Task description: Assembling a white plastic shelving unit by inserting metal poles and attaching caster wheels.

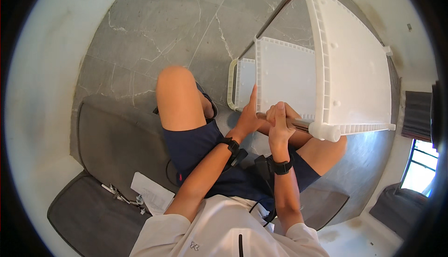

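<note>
A white plastic shelf rack lies on its side to the front right, its panels joined by shiny metal poles. My right hand [281, 122] is wrapped round the near metal pole [299, 125], thumb up, close to the white corner socket of the large end panel [357, 65]. Beside it, my left hand [248, 116] grips the near corner of the middle shelf panel [285, 77], its index finger stretched along the edge; its other fingers are partly hidden. Beyond lies a smaller end panel [246, 82] with a cream rim. The far metal pole [268, 22] runs along the rack's other side.
My bent legs flank the work. Grey mats [121, 140] lie on the marbled tile floor [154, 28]. On them at lower left are a white paper sheet [151, 194] and small metal parts [122, 196]. White walls rise at both sides; a window [420, 168] is at right.
</note>
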Demonstrator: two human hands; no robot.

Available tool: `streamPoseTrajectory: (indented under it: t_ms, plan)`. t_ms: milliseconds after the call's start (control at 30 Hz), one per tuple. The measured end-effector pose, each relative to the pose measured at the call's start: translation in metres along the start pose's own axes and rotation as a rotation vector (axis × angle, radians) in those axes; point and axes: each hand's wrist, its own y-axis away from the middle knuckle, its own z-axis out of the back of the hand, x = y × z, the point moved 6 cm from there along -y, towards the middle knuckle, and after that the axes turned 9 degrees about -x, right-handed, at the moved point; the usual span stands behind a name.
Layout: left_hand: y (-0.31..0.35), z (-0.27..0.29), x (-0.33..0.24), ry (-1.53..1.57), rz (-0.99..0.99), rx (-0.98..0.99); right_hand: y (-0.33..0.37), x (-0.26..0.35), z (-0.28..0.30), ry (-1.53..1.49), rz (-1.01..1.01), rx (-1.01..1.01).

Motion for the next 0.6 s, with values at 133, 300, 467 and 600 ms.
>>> streamPoseTrajectory:
  t_ms: [133,300,467,600]
  plan:
    - [0.000,-0.003,0.003,0.047,0.023,0.030,-0.004,0.006,0.002,-0.010,0.011,0.060]
    - [0.000,-0.005,0.008,0.050,-0.024,0.007,-0.007,0.010,0.001,0.046,0.032,0.141]
    - [0.001,-0.006,0.007,-0.005,-0.051,-0.007,-0.009,0.010,0.003,0.079,0.040,0.238]
    - [0.002,-0.007,-0.001,-0.005,-0.081,0.023,-0.014,0.020,0.002,0.168,0.086,0.372]
